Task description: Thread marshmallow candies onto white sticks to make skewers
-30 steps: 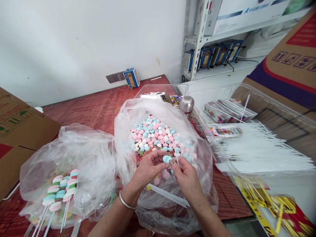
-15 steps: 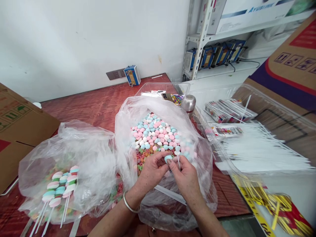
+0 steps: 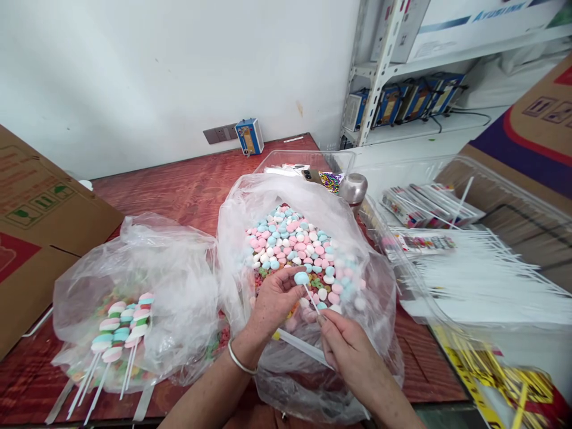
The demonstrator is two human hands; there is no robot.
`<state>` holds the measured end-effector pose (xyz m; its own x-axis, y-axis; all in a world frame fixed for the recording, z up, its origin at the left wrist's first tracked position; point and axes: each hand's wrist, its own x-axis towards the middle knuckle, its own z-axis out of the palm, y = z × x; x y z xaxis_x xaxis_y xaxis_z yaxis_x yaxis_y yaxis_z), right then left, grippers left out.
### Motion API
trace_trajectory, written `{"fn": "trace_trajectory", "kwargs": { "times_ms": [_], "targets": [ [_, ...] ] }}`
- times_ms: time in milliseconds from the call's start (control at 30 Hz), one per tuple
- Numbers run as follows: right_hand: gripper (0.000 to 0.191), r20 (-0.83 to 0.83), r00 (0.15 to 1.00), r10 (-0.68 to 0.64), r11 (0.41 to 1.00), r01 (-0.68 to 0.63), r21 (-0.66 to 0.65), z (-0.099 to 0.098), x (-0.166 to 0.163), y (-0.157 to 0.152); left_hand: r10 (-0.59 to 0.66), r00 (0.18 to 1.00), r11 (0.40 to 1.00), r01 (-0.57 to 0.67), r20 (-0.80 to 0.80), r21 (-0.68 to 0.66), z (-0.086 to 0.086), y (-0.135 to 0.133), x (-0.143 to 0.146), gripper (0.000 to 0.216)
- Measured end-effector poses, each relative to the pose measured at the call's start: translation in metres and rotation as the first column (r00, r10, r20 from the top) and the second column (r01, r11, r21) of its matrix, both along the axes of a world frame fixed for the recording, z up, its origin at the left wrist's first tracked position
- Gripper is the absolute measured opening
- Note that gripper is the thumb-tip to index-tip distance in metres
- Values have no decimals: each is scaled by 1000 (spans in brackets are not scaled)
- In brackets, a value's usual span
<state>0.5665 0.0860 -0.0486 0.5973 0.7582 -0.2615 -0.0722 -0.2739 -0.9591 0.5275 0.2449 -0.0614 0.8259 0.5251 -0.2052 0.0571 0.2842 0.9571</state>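
My left hand pinches a pale blue candy that sits on the top end of a thin white stick. My right hand pinches the lower end of that stick, a little below and right of the left hand. Both hands hover over an open clear plastic bag heaped with pink, blue and white candies. A silver bangle is on my left wrist. A second clear bag at the left holds finished candy sticks with stacked pastel candies.
A clear tray at the right holds a thick pile of white sticks and printed wrappers. Cardboard boxes stand at the far left and far right. A metal shelf rises behind. A small blue box leans by the wall.
The blue candy now sits on the stick's end. My right hand has slid down and back along the stick, so the hands are farther apart. The view has shifted slightly left.
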Motion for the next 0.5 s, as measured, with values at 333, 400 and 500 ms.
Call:
{"fn": "trace_trajectory", "kwargs": {
  "times_ms": [333,400,500],
  "targets": [
    [29,-147,989,-2,1000,4,15,5,0,-3,19,1000,999,-18,-10,46,-3,-1,1,38],
    [29,-152,988,-2,1000,4,17,4,0,-2,17,1000,999,-17,-4,43,-2,-1,1,38],
    [29,-156,988,-8,1000,11,22,2,0,-2,14,1000,999,-14,3,48,-1,-1,0,38]
  ]
}}
